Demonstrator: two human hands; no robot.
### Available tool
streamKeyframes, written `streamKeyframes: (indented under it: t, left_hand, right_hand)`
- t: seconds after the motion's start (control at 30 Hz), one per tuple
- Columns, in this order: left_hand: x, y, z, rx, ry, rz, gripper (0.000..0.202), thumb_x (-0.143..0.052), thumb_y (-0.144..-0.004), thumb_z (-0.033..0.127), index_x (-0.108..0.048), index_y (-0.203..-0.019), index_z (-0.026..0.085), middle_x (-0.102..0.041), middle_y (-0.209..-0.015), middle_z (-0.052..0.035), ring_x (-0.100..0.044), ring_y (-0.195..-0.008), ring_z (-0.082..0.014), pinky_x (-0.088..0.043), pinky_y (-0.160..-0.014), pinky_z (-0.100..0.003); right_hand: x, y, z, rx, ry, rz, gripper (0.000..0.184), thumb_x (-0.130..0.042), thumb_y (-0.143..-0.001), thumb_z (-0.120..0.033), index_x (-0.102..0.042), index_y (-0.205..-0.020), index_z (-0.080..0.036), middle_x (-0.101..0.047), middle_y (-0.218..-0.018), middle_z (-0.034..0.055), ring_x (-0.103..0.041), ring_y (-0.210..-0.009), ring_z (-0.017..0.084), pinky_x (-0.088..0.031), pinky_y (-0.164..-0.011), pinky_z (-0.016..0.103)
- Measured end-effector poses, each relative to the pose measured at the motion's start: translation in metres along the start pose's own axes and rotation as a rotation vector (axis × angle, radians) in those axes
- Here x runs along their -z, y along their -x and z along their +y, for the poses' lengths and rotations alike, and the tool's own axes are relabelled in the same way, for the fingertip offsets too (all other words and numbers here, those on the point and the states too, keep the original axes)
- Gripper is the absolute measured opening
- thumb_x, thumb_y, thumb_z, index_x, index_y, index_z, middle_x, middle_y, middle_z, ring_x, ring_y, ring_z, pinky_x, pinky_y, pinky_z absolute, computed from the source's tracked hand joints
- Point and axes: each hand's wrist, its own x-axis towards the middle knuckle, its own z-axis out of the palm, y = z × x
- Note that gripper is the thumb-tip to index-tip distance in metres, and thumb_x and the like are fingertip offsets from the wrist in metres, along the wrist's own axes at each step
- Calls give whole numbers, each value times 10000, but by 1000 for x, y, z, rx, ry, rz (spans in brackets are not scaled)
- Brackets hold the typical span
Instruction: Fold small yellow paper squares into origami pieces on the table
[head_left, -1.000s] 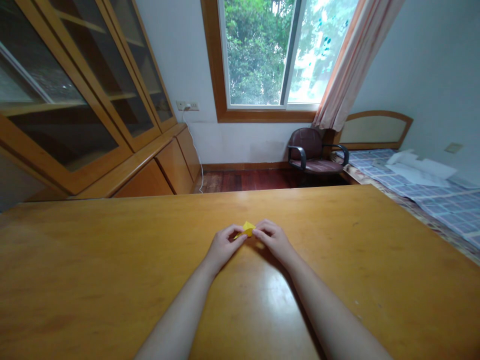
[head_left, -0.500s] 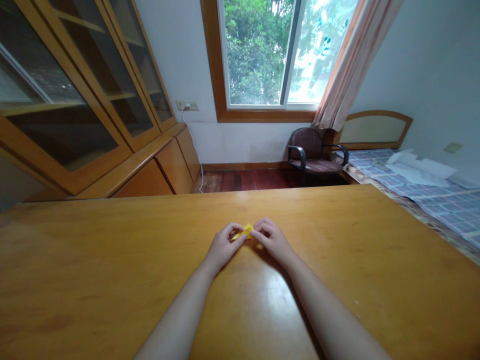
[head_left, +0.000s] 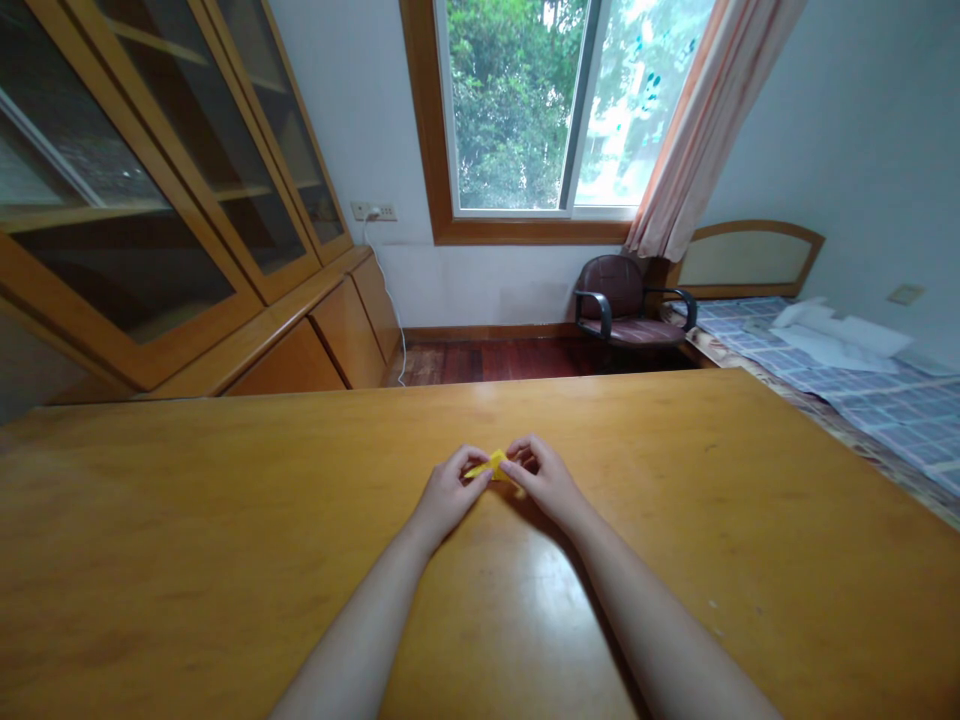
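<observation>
Between my two hands is a small piece of folded yellow paper (head_left: pixel 497 464), held just over the wooden table (head_left: pixel 247 540). My left hand (head_left: pixel 454 488) pinches its left side between thumb and fingers. From the right, my right hand (head_left: pixel 545 480) grips the other side, its thumb lying on the near face. The fingertips cover much of the paper, so the exact folds cannot be made out.
Past the table's far edge stand a dark red armchair (head_left: pixel 615 300) and a bed (head_left: pixel 885 400) with a checked sheet and white papers (head_left: pixel 840 335). A glass-door cabinet (head_left: pixel 225 270) is on the left, near a white cord (head_left: pixel 394 300).
The yellow paper's visible shape has shifted slightly between the fingertips, its top now looking flatter. Both hands stay in nearly the same place.
</observation>
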Motion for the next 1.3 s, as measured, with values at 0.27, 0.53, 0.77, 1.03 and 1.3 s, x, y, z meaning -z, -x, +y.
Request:
streamKeyframes:
  t: [0.27, 0.53, 0.77, 1.03, 1.3]
  left_hand:
    - [-1, 2, 3, -41, -43, -45, 155, -617, -846, 266, -592, -986, 202, -662, -979, -25, -649, -956, -169, -500, -909, -305]
    - [-2, 1, -6, 4, 70, -8, 341, -658, -819, 270, -551, -1136, 203, -646, -1048, -51, -641, -974, -169, -512, -862, -284]
    - [-2, -4, -9, 69, 324, 44, 550, -700, -767, 260, -459, -1255, 185, -652, -867, -7, -650, -844, -150, -510, -828, -284]
    - [-1, -6, -6, 81, 335, 82, 500, -687, -759, 240, -492, -1216, 177, -578, -775, 36, -609, -767, -116, -491, -772, -241]
    - [-1, -3, -7, 46, 232, 43, 452, -662, -803, 248, -506, -1224, 196, -588, -817, 19, -602, -791, -124, -491, -761, -241]
  right_hand:
    - [4, -2, -3, 65, 51, -47, 158, -647, -856, -319, -666, -782, -180, -600, -781, 17, -570, -743, 155, -430, -673, 268]
    - [5, -2, -4, 43, 13, -38, 152, -656, -836, -302, -650, -747, -179, -593, -769, 9, -560, -730, 150, -421, -672, 267]
    - [6, -2, -1, 21, 7, -49, 160, -672, -812, -320, -648, -730, -184, -602, -755, 8, -560, -722, 154, -419, -659, 267]
    - [4, -3, -5, -13, 4, -70, 121, -688, -781, -273, -645, -715, -181, -605, -731, -1, -550, -704, 149, -406, -660, 267]
    - [6, -3, -5, -11, 15, -91, 173, -658, -830, -329, -690, -757, -175, -639, -758, 16, -577, -735, 161, -427, -696, 282]
